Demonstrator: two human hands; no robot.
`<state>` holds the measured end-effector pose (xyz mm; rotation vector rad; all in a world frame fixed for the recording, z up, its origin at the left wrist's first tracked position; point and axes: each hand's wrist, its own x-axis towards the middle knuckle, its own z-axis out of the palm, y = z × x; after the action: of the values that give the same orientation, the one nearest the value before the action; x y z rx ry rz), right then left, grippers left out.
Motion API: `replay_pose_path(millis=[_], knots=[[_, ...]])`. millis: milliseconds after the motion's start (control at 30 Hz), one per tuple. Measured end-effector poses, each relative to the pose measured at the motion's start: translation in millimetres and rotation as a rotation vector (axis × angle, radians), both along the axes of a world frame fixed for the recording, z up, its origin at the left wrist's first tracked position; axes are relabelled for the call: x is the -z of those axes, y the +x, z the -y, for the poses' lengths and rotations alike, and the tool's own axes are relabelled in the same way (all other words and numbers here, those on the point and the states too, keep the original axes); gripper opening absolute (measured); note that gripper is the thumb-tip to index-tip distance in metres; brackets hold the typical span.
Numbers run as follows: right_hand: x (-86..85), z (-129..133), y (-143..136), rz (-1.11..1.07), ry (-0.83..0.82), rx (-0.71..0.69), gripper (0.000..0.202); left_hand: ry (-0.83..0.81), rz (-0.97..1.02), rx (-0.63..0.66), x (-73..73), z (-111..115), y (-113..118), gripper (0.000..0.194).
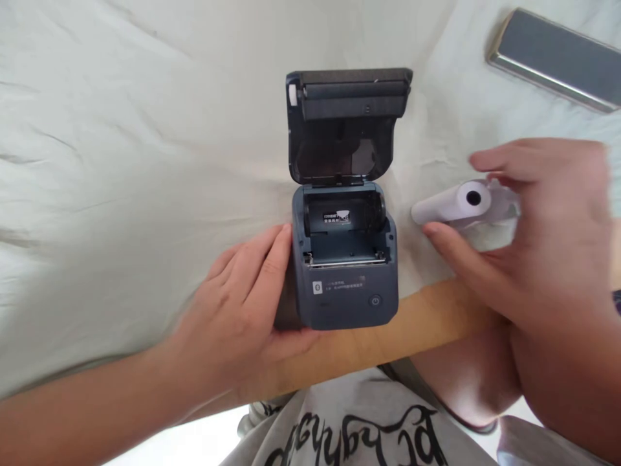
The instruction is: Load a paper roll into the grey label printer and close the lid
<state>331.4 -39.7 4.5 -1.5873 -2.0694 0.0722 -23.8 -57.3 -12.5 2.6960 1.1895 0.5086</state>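
A dark blue label printer stands near the table's front edge, its black lid raised and its inner compartment showing no roll. Along the printer's left side lies my left hand, fingers wrapped against the body and thumb at the lower front edge. To the right, a white paper roll with a dark core hole lies on the cloth, clear plastic at its right end. My right hand, slightly blurred, is around the roll with thumb and fingers spread apart; the thumb tip is at the roll's lower side.
A pale wrinkled cloth covers the table. In the upper right corner lies a grey case with a shiny rim. The wooden table edge runs in front of my lap.
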Motion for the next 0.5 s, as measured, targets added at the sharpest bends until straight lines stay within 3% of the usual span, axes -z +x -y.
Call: replay_pose_path(millis=[100, 167, 333, 400, 500], knots=[[9.4, -14, -6, 0.128, 0.117, -0.014, 0.039, 0.004, 0.003, -0.005, 0.8, 1, 0, 0.1], [15.0, -16, -2, 0.092, 0.107, -0.009, 0.03, 0.002, -0.003, -0.002, 1.3, 1, 0, 0.1], [21.3, -8, 6, -0.282, -0.01, -0.076, 0.06, 0.019, -0.012, 0.003, 0.6, 1, 3, 0.095], [19.9, -7, 5, -0.376, -0.038, -0.112, 0.055, 0.023, -0.008, 0.001, 0.9, 1, 3, 0.096], [15.6, -9, 5, -0.323, 0.033, -0.159, 0.039, 0.042, 0.006, 0.003, 2.4, 0, 2, 0.097]])
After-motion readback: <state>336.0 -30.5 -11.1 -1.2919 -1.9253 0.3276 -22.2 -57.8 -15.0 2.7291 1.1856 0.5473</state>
